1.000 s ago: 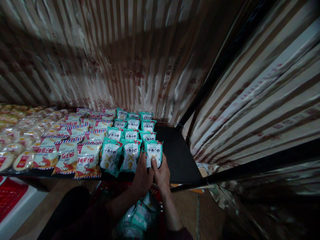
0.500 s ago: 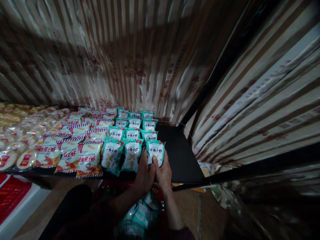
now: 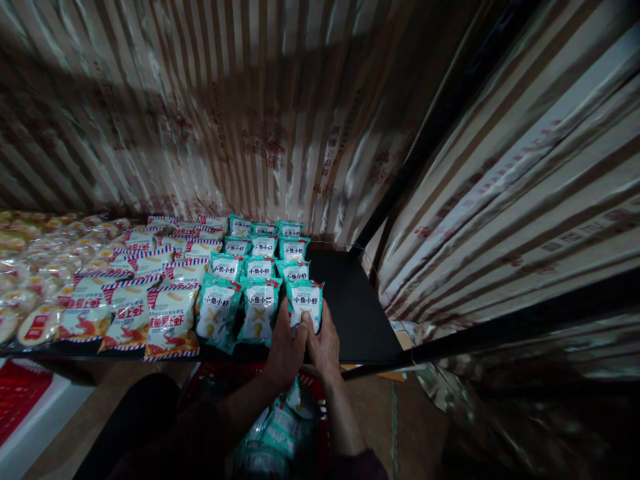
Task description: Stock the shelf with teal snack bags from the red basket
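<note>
Between them, my left hand and my right hand grip a teal and white snack bag by its lower sides, thumbs on its front. It stands at the front right end of several rows of matching teal bags on a black shelf. The rear of the held bag meets the teal bag behind it. Left of the teal rows lie red, white and blue striped snack bags. My fingertips behind the held bag are hidden.
Clear-wrapped round snacks cover the shelf's left part. Below the shelf sits a red basket with more teal bags. A black post rises at the right, before striped sheeting. Another red container is at lower left.
The view has shifted slightly, so the shelf and bags appear a little farther left. Both hands keep their hold on the same bag, which stays at the front of its row.
</note>
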Tool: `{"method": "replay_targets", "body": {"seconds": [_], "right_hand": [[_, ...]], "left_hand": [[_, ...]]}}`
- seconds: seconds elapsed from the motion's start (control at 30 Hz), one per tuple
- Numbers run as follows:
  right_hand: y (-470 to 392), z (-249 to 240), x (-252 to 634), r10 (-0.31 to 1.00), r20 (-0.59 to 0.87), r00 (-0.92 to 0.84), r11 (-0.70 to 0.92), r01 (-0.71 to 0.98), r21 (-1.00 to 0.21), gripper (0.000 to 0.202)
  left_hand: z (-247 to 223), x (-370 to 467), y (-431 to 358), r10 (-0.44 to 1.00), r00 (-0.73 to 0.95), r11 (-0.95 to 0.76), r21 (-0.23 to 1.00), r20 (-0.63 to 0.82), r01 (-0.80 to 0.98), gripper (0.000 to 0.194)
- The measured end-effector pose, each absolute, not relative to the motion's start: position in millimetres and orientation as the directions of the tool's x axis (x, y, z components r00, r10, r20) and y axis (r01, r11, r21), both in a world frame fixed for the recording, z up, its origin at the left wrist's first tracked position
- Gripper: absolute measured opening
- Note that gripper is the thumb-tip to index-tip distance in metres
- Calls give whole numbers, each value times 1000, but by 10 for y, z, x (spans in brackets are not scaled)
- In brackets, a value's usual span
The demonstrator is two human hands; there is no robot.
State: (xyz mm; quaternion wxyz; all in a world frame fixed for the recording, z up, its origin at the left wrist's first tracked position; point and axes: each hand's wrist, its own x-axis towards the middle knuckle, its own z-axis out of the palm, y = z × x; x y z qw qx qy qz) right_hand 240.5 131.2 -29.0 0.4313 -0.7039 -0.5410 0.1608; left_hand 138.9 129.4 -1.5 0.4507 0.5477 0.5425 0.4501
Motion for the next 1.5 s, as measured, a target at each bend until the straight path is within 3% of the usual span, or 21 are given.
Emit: {"method": "replay_targets", "body": {"seconds": [0.53,1.0,1.27,1.5], "right_hand": [[1326,-285,2335,888,161,430,-139,586,-798,81],[1294,-200,2337,923,180,341,-81,628,-774,72],[1297,-255,2363,897,155,414,-132,585,-800,89],[1244,-309,2332,850,326,414,-8,628,-778,81]], "left_hand": [[-33,1393,1290,1000,2,-10,969,10,247,69],[-258,1383,1175,998,39,-61,971,53,230,67],[-285,1364,1162,990,48,-144,949,135,282,63],[-351,1313,939,966,93,-260,900,243,349,61]]}}
